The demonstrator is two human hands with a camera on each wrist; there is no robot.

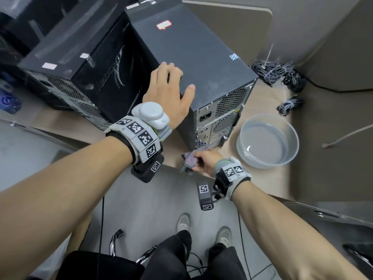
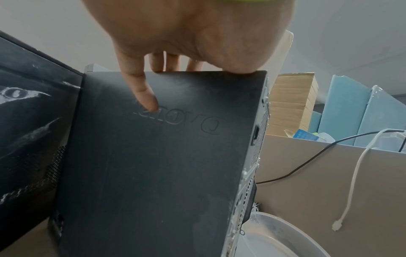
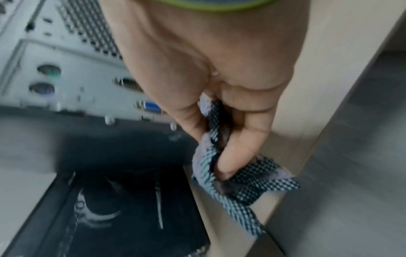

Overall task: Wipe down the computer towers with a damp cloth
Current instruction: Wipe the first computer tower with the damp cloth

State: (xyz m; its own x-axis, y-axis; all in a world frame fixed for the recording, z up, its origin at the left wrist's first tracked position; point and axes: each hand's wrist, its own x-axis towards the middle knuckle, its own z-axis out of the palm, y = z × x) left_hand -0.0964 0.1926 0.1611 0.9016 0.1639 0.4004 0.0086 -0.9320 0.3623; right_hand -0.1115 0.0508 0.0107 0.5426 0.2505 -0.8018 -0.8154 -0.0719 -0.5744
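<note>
— Now, item one: the tower being worked on?

— Grey computer tower [image 1: 193, 57], upright on the light wooden desk [image 1: 262, 102], its perforated metal rear panel [image 1: 220, 120] facing the person. Matt top with a red-edged sticker [image 1: 163, 24]. Side panel embossed with lettering, dusty, seen from the left wrist view.

— Item two?

— Second tower [image 1: 80, 63], black, glossy, with a claw-like graphic on its side; stands just beside the grey one, on its left.

— The left hand?

— Left hand [image 1: 168, 91] rests on the near top edge of the grey tower, fingers curled over the left side, thumb lying on the top. From the wrist view, one fingertip [image 2: 149, 102] presses the side panel at the embossed lettering.

— The right hand?

— Right hand [image 1: 205, 159], low at the foot of the rear panel, near the desk edge. Fingers and thumb are closed around a bunched cloth [image 1: 188, 159], checked dark and pale, one tail hanging loose [image 3: 248, 205]. Whether the cloth touches the panel cannot be told; the wrist view is blurred.

— Other stock?

— Clear plastic basin [image 1: 268, 141] holding water, on the desk just right of the grey tower. Bundled grey cables [image 1: 276, 72] further back. A white cable [image 1: 343, 136] at the right.
</note>
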